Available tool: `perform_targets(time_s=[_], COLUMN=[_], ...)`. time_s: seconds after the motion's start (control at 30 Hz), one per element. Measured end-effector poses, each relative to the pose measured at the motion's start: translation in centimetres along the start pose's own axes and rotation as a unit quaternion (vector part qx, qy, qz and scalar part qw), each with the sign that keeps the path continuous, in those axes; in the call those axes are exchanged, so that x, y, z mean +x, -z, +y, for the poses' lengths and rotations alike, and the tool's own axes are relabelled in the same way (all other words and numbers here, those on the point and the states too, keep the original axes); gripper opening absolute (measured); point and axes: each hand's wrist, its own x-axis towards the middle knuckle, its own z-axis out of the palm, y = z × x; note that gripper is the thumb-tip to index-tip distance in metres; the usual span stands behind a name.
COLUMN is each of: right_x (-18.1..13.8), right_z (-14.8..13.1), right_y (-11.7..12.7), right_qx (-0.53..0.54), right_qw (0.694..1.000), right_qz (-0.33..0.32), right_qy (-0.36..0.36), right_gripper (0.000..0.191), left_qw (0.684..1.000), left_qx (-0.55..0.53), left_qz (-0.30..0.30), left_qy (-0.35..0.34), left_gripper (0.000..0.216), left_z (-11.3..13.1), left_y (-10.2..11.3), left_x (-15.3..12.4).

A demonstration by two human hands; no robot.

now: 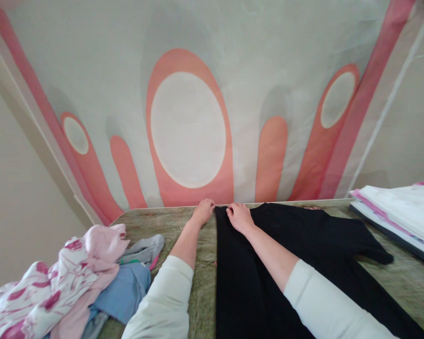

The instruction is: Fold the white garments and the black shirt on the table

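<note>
A black short-sleeved shirt [279, 263] lies flat on the wood-patterned table [205, 282]. Its left side runs in a straight edge, and one sleeve spreads out to the right. At the shirt's far left corner, my left hand [204, 212] has its fingers closed at the cloth edge. My right hand [240, 217] rests a little to the right on the shirt's far edge, fingers bent and gripping the fabric. Both forearms reach forward in white sleeves, and the right one covers part of the shirt.
On the left sits a loose heap of clothes: a pink and white patterned garment [67, 278], a blue one [123, 287] and a grey one [141, 249]. A stack of folded clothes [403, 216] stands at the right. Behind the table rises a wall with a pink-patterned covering [191, 127].
</note>
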Motion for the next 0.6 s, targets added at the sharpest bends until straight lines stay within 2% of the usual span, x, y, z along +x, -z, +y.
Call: perform_targets(time_s=[0.17, 0.33, 0.47, 0.6], right_x=[0.0, 0.0, 0.0, 0.0], right_z=[0.0, 0.0, 0.0, 0.1], right_y=[0.3, 0.3, 0.2, 0.2], right_qx=[-0.003, -0.001, 0.006, 0.015], right_qw=[1.000, 1.000, 1.000, 1.000], right_qz=[-0.008, -0.006, -0.003, 0.001], right_qy=[-0.003, -0.004, -0.003, -0.005], right_gripper=[0.023, 0.019, 0.019, 0.019], left_qw=[0.991, 0.954, 0.920, 0.896], left_qx=[-0.095, -0.231, -0.320, -0.385], left_qz=[-0.028, -0.050, -0.033, -0.034], left_qy=[0.092, 0.187, 0.224, 0.220], left_gripper=[0.006, 0.013, 0.043, 0.048], left_z=[1.0, 2.2, 2.6, 2.5], left_y=[-0.1, -0.3, -0.3, -0.3], left_x=[0.6, 0.6, 0.2, -0.1])
